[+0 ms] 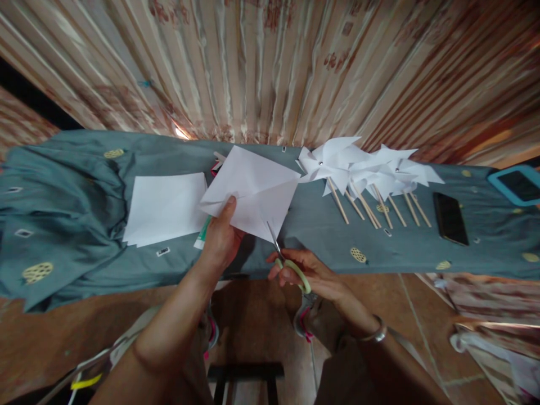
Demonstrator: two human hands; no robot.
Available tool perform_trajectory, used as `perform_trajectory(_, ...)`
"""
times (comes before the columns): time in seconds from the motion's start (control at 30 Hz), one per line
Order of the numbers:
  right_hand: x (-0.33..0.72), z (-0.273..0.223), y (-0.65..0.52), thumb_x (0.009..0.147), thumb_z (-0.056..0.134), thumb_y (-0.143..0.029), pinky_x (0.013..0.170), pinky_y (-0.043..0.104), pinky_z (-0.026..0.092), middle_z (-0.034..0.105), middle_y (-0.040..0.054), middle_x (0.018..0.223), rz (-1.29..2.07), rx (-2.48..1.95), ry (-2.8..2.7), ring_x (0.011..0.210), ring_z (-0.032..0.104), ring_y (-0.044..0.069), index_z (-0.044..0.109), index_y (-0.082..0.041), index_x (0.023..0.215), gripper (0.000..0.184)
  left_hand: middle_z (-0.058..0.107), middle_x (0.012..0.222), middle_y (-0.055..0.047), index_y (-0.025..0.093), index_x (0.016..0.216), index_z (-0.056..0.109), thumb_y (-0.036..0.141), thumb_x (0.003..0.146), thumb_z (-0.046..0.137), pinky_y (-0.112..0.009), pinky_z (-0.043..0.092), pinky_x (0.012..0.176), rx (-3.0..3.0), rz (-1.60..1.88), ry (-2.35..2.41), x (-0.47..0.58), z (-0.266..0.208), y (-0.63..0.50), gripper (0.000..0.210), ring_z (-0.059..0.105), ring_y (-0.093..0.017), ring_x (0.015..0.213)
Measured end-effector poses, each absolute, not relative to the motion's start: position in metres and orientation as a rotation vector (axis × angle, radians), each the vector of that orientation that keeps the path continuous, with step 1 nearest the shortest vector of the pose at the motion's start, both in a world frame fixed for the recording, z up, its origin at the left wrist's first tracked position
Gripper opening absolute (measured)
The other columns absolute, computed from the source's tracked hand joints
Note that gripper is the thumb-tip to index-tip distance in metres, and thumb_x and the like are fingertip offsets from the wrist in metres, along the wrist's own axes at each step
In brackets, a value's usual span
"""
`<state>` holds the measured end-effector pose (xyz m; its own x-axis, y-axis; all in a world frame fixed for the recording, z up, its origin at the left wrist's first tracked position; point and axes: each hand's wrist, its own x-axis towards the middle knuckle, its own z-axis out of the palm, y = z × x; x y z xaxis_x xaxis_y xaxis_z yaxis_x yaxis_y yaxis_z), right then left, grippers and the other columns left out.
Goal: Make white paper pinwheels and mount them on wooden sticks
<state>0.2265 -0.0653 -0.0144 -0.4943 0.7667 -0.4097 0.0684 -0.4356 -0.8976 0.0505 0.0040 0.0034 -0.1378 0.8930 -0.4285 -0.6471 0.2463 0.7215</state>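
My left hand (223, 233) grips a white square sheet of paper (257, 180) by its left side, thumb on top and the fingers hidden beneath. A slit runs inward from the sheet's left corner, and faint crease lines cross it. My right hand (301, 270) holds scissors (299, 273) with pale green handles. Their blades lie at the sheet's lower corner, pointing up toward its middle. Left of the sheet is a stack of white paper (166, 208). To the right lie several white paper pinwheels (358, 166) with wooden sticks (367, 208).
A grey-green cloth (329, 253) with pineapple prints covers the long table and bunches up at the left. A black phone (450, 219) and a blue-framed device (517, 185) lie at the right. Partly under the sheet is a green and white item (203, 233). A curtain (253, 73) hangs behind.
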Motion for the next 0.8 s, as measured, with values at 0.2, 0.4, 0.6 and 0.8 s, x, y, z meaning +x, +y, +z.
perform_trajectory(0.2,0.2285,-0.0151,-0.0659,0.072,0.07,-0.066,0.06,0.026,0.052,0.064,0.0032,0.08,1.94,-1.205,-1.339,0.062,0.056,0.011,0.066,-0.016,0.101,0.058,0.074,0.111,-0.004,0.023,0.101,0.069,0.021,0.086,0.06,-0.026,0.057,0.082,0.321,1.405,1.032,0.0497,0.0013,0.0048,0.017,0.065,-0.021,0.114)
perform_trajectory(0.4,0.2292,-0.0223,-0.0654,0.073,0.074,-0.058,0.059,0.024,0.052,0.066,0.0013,0.076,1.937,-1.154,-1.289,0.058,0.057,0.008,0.065,-0.016,0.1,0.051,0.074,0.112,-0.004,0.022,0.101,0.068,0.021,0.087,0.06,-0.026,0.056,0.083,0.306,1.407,1.007,0.0494,0.0029,0.0052,0.016,0.067,-0.02,0.109)
perform_trajectory(0.6,0.2267,-0.0217,-0.0646,0.069,0.079,-0.054,0.054,0.021,0.048,0.067,-0.0008,0.07,1.974,-1.163,-1.196,0.054,0.057,0.007,0.064,-0.016,0.097,0.049,0.072,0.115,-0.005,0.023,0.101,0.067,0.024,0.086,0.06,-0.025,0.057,0.076,0.32,1.4,0.989,0.0484,0.0011,0.0057,0.016,0.068,-0.021,0.107)
perform_trajectory(0.8,0.2249,-0.0212,-0.0638,0.065,0.083,-0.05,0.05,0.02,0.046,0.067,-0.0024,0.067,1.978,-1.178,-1.147,0.051,0.055,0.006,0.066,-0.017,0.093,0.047,0.073,0.111,-0.005,0.022,0.095,0.066,0.024,0.086,0.061,-0.025,0.057,0.072,0.294,1.396,1.005,0.047,0.0027,0.0062,0.011,0.069,-0.021,0.103)
